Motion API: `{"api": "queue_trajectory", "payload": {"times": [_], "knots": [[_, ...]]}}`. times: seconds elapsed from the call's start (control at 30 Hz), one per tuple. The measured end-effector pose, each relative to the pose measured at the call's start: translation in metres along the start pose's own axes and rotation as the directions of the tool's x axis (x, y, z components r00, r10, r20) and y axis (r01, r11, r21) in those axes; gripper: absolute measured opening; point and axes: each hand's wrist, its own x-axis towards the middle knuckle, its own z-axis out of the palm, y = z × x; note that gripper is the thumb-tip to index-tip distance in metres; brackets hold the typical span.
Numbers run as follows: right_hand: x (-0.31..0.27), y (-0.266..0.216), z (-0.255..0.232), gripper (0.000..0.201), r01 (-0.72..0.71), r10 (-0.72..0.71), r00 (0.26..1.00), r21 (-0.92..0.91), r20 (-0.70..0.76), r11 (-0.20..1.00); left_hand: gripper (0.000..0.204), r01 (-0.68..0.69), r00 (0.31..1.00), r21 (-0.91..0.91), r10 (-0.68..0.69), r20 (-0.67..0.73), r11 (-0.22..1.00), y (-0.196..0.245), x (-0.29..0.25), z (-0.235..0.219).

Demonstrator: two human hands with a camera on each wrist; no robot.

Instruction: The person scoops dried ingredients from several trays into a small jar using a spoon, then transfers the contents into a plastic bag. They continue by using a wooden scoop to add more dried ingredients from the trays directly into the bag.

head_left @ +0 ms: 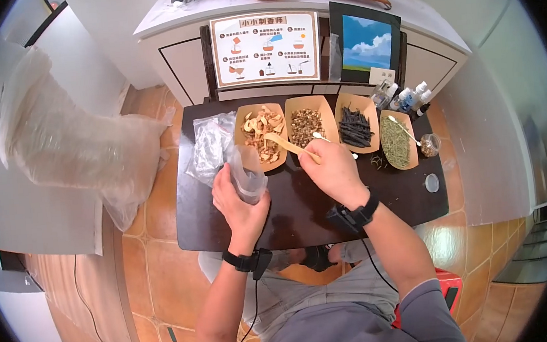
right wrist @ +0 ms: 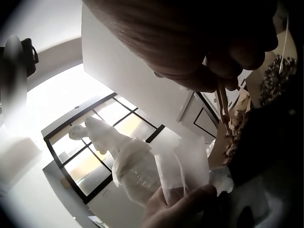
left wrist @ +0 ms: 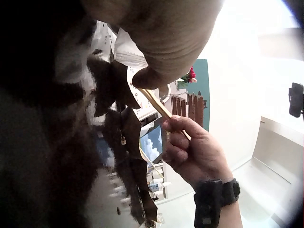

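Note:
In the head view my right hand (head_left: 334, 169) grips wooden tongs (head_left: 293, 146), their tips over the paper tray (head_left: 240, 134) of pale dried slices (head_left: 263, 123). My left hand (head_left: 241, 206) holds a small translucent pouch (head_left: 250, 180) upright between thumb and fingers, just in front of that tray. The right wrist view shows the tongs (right wrist: 223, 102) pointing down at the slices and the pouch (right wrist: 183, 164) beside them. A clear plastic bag (head_left: 212, 143) lies left of the tray, behind my left fingers.
More trays hold brown bits (head_left: 306, 123), dark sticks (head_left: 355, 127) and green needles (head_left: 397, 139), with white scoops. Small bottles (head_left: 409, 96), a glass jar (head_left: 431, 145) and a round lid (head_left: 432, 183) stand at the right. An instruction board (head_left: 266, 49) rises behind the dark table (head_left: 302, 214).

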Motion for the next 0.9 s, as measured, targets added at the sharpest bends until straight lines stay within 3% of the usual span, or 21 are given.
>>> {"api": "queue_trajectory", "payload": {"times": [0.23, 0.3, 0.33, 0.4, 0.63, 0.7, 0.73, 0.83, 0.9], "knots": [[-0.019, -0.027, -0.03, 0.02, 0.002, 0.002, 1.0, 0.293, -0.012, 0.956, 0.103, -0.005, 1.0, 0.003, 0.005, 0.003, 1.0, -0.001, 0.0, 0.002], [-0.028, -0.041, -0.036, 0.021, -0.028, 0.001, 0.992, 0.215, 0.127, 0.976, 0.103, -0.014, 1.0, 0.001, 0.014, -0.001, 1.0, -0.001, 0.0, 0.001], [-0.032, -0.039, -0.033, 0.021, 0.045, -0.065, 0.987, 0.14, 0.148, 0.989, 0.103, -0.016, 1.0, 0.003, 0.016, -0.001, 1.0, -0.001, 0.0, 0.001], [-0.036, -0.037, -0.033, 0.022, 0.13, -0.147, 0.977, 0.119, 0.152, 0.984, 0.102, -0.015, 1.0, -0.021, 0.015, 0.002, 1.0, -0.002, 0.0, 0.0], [-0.013, -0.019, -0.048, 0.021, 0.127, -0.128, 0.991, 0.015, 0.038, 0.992, 0.101, 0.015, 1.0, -0.056, -0.014, 0.01, 0.998, -0.002, 0.0, 0.002], [-0.008, -0.016, -0.038, 0.023, 0.14, -0.114, 0.985, -0.221, 0.13, 0.965, 0.101, 0.027, 1.0, -0.051, -0.027, 0.013, 0.998, -0.002, 0.0, 0.001], [-0.008, -0.015, -0.033, 0.023, 0.14, -0.114, 0.985, -0.219, 0.128, 0.966, 0.101, 0.025, 1.0, -0.049, -0.024, 0.013, 0.998, -0.002, 0.001, 0.001], [-0.011, -0.011, -0.017, 0.024, 0.332, -0.316, 0.943, -0.325, 0.102, 0.885, 0.1, 0.019, 1.0, -0.042, -0.018, 0.005, 0.999, -0.003, -0.001, 0.001], [-0.011, -0.009, -0.013, 0.024, 0.366, -0.346, 0.93, -0.347, 0.121, 0.864, 0.099, 0.014, 1.0, -0.051, -0.014, 0.0, 0.999, -0.002, -0.001, 0.001]]}}
